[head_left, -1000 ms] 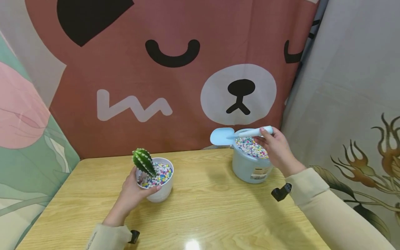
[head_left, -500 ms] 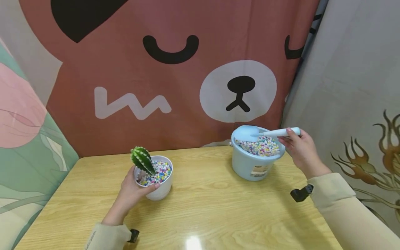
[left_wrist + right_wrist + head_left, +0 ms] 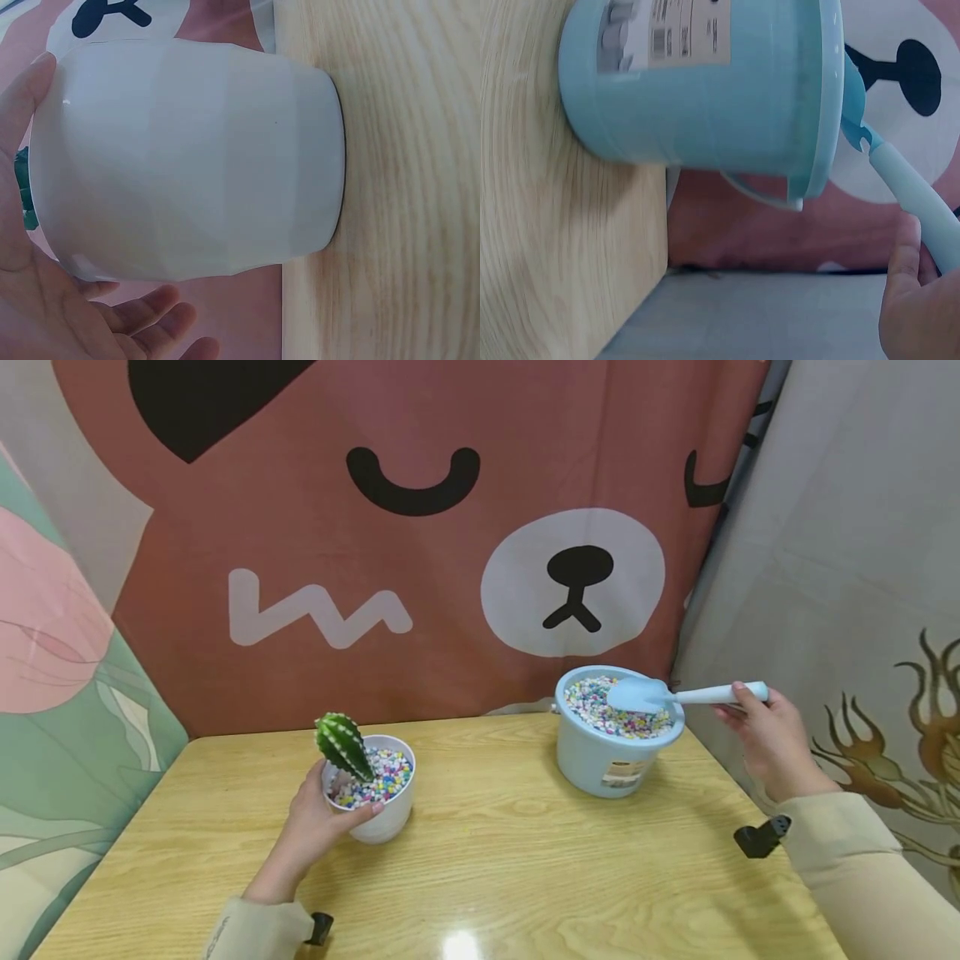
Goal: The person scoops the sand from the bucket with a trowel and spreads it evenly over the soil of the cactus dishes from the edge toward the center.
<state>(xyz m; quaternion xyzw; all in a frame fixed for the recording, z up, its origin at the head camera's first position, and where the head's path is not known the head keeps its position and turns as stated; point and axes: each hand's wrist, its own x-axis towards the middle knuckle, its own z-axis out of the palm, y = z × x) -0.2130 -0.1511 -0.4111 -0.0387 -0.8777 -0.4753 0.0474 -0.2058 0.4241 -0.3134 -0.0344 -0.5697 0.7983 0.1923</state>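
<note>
On the left of the table, my left hand (image 3: 311, 818) grips a white pot (image 3: 187, 157) by its rim, thumb at the near side. The pot stands on the table, with a green cactus (image 3: 344, 746) leaning left out of small multicoloured pebbles (image 3: 390, 774). My right hand (image 3: 776, 743) holds a light blue shovel (image 3: 641, 695) by its pale handle (image 3: 915, 191). The shovel's blade lies over the pebbles in a light blue bucket (image 3: 600, 764), just inside the rim; whether its edge is in them I cannot tell.
A wooden table (image 3: 487, 860) carries both containers. Behind it hangs a reddish-brown curtain (image 3: 450, 685) with a bear print, close to the bucket's back. A pale curtain (image 3: 817, 568) borders the right side. The bucket has a thin handle (image 3: 761, 193) hanging down.
My right hand has moved to the right with the shovel, and its blade has gone from the bucket's left rim to over the pebbles at the right. My left hand stays on the pot.
</note>
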